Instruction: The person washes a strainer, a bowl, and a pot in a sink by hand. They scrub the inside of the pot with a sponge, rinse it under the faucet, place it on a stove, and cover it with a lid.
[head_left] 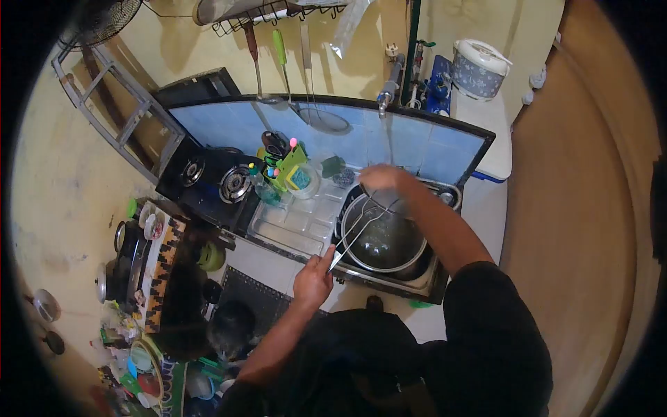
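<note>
My left hand [314, 281] is closed around the handle of a wire-mesh strainer [351, 240], which slants up and to the right over the sink. At the strainer's round head, my right hand [382, 178] is curled against the rim. Its fingers are partly hidden, and whatever they hold is too small to make out. Beneath the strainer, a large metal pot [384, 267] stands in the sink basin, with cloudy, bubbly liquid inside. Above my right hand is a wall faucet [386, 97], with what looks like a thin stream of water below it.
Left of the pot lies the ridged drainboard [295, 226]. At its back are a tub with a sponge [300, 178], a scouring pad [344, 178] and a green utensil holder [281, 170]. Farther left sits a two-burner stove [215, 182]. A rice cooker [479, 73] stands right. Ladles [267, 99] hang behind.
</note>
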A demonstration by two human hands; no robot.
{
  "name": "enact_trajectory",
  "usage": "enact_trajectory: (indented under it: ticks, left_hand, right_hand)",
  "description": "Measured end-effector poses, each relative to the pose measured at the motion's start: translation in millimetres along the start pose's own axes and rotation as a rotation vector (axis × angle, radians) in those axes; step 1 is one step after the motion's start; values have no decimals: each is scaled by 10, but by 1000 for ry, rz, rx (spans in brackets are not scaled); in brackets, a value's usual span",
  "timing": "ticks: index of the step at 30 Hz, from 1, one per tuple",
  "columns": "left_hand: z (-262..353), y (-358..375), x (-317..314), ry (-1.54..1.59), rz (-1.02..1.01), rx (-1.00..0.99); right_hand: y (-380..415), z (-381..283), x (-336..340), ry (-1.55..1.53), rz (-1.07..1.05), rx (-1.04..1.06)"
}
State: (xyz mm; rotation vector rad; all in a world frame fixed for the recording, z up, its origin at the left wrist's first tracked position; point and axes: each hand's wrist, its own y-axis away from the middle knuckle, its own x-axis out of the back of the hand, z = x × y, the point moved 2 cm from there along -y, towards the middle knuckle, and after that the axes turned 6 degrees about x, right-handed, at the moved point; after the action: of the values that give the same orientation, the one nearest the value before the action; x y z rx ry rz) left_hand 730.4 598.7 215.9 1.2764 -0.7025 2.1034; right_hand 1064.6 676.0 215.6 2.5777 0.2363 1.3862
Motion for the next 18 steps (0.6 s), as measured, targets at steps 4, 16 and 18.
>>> enact_trajectory:
  ticks: [4, 16, 18]
  left_hand:
    - [-123, -40, -79, 131, -3, 93]
    - [-244, -261, 169, 1132, -626, 772]
    - [-39, -196, 147, 1272, -719, 755]
  right_hand:
    - [171, -459, -357, 188, -155, 123]
    - [774, 12, -802, -153, 999, 171]
    - [564, 21, -919, 206, 876, 115]
